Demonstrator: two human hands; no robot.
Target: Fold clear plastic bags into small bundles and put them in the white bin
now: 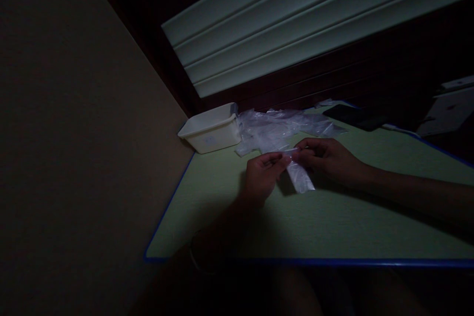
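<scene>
A small clear plastic bag (300, 178) hangs between my two hands above the green table. My left hand (263, 174) pinches its top edge from the left, thumb against fingers. From the right, my right hand (326, 157) pinches the same top edge, its fingertips close to those of my left hand. Just behind my hands lies a loose heap of clear plastic bags (274, 128), spread across the back of the table. The light is dim, so whether the bag holds anything is hard to tell.
A white plastic bin (218, 137) stands at the table's back left, beside the heap. A dark flat device (353, 116) lies at the back, near a white cable (400, 130). The green table (207, 207) has a blue edge. A white box (450, 111) is at the far right.
</scene>
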